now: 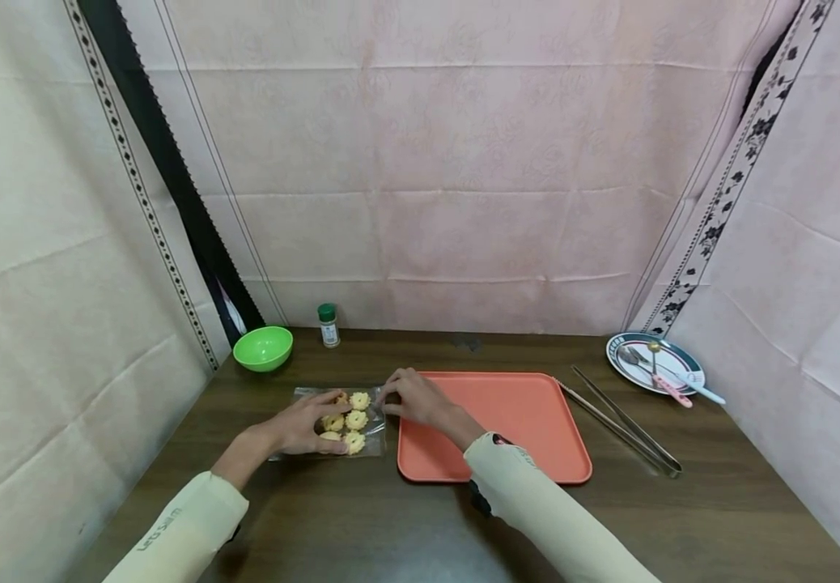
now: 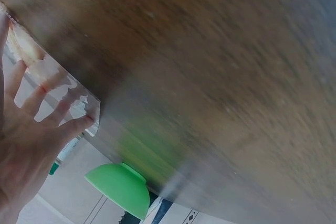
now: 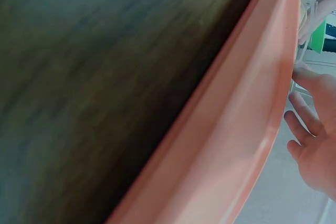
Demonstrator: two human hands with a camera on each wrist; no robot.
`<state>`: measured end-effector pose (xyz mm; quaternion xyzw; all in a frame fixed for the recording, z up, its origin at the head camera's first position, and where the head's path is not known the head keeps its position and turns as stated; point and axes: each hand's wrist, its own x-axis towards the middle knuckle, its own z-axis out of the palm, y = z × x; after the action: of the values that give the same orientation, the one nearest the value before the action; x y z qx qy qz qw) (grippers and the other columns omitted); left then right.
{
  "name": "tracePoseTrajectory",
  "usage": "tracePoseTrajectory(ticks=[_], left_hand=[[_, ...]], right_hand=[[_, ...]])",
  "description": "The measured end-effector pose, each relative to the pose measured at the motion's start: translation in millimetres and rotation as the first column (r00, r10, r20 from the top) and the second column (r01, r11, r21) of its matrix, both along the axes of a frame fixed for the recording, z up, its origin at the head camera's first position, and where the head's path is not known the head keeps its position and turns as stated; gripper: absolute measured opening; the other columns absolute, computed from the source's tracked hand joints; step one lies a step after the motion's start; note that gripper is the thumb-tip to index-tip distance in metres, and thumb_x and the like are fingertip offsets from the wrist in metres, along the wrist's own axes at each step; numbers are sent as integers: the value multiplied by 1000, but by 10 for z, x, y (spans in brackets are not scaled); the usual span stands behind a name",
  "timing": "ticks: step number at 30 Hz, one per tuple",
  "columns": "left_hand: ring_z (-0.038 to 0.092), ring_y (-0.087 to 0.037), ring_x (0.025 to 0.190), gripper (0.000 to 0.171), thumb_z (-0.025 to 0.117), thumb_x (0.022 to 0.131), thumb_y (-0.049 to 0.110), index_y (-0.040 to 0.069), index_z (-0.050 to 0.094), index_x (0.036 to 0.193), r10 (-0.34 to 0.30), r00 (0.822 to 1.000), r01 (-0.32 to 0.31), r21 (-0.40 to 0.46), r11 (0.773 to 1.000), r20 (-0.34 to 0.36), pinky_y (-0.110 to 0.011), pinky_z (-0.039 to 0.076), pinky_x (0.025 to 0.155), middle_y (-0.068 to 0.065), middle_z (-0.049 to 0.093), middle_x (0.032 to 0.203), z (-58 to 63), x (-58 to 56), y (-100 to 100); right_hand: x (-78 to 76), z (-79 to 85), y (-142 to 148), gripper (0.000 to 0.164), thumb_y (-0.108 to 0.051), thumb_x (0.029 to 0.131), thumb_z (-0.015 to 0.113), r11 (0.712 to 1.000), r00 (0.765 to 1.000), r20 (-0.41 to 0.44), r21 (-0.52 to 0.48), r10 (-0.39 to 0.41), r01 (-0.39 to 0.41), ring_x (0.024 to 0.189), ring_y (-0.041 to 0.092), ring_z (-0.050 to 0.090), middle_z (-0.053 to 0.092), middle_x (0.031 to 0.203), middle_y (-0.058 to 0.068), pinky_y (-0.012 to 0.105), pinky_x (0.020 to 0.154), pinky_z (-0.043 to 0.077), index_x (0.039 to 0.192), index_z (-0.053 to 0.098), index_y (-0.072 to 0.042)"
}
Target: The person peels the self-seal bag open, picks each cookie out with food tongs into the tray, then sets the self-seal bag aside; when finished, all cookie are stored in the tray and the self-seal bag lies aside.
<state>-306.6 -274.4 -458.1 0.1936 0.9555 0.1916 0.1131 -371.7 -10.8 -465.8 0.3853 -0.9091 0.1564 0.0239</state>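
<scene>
A clear plastic bag [image 1: 372,444] of pale yellow flower-shaped cookies [image 1: 356,420] lies on the table, left of a coral-pink tray [image 1: 536,429]. My left hand [image 1: 299,425] rests over the bag's left part with fingers spread and covers some cookies. In the left wrist view those fingers [image 2: 34,100] look nearly straight against the shiny plastic. With thumb and forefinger, my right hand [image 1: 420,398] pinches the bag's right edge, its wrist above the tray's left side. The right wrist view has this hand [image 3: 317,129] beyond the tray rim, its other fingers loosely bent.
A green bowl [image 1: 263,349] and a green-capped shaker jar [image 1: 328,325] stand at the back left. Long metal tongs [image 1: 627,429] lie right of the tray. Farther right, a plate [image 1: 617,356] holds a spoon and other utensils. Cloth walls enclose the wooden table [image 1: 347,526].
</scene>
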Motion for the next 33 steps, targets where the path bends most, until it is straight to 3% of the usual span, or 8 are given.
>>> tracePoseTrajectory(ticks=[8, 15, 20, 27, 33], left_hand=[[23, -52, 150, 84, 76, 88, 62, 21, 50, 157, 4, 1000, -4, -10, 1000, -3, -74, 27, 111, -15, 25, 169, -33, -12, 5], [22, -52, 151, 85, 76, 87, 62, 21, 49, 157, 1, 1000, -1, -10, 1000, -9, -74, 27, 111, -15, 25, 169, -32, -22, 0], [22, -53, 150, 84, 76, 88, 62, 21, 50, 156, 0, 1000, 0, -9, 1000, -1, -75, 25, 111, -16, 26, 169, -48, -37, 5], [23, -53, 150, 84, 76, 88, 61, 20, 50, 156, -5, 1000, 5, -5, 1000, -2, -76, 25, 110, -17, 26, 169, -45, -35, -3], [23, -55, 149, 86, 77, 87, 62, 19, 50, 156, -10, 1000, 10, -15, 1000, 4, -77, 25, 109, -19, 26, 168, -26, -19, 13]], right_hand=[[-16, 24, 62, 10, -30, 100, 72, 1000, 997, -74, 5, -12, 12, 115, 17, 58, 68, 118, -3, 34, 97, 50, 102, 80, -27], [-29, 50, 193, 9, -32, 99, 74, 999, 999, -25, -1, -36, 36, 124, 21, 56, 67, 126, 0, 39, 103, 48, 99, 81, -27], [-6, 49, 240, 10, -31, 100, 72, 999, 999, 20, -12, -34, 34, 126, 21, 56, 66, 128, 1, 39, 100, 50, 103, 81, -27], [53, 86, 282, 14, -28, 103, 69, 999, 999, 15, 28, -37, 37, 127, 23, 55, 64, 132, 0, 39, 102, 49, 110, 81, -28], [118, 151, 427, 17, -23, 103, 69, 1000, 1000, 13, 25, -14, 14, 135, 27, 52, 65, 137, 3, 44, 108, 46, 115, 81, -23]])
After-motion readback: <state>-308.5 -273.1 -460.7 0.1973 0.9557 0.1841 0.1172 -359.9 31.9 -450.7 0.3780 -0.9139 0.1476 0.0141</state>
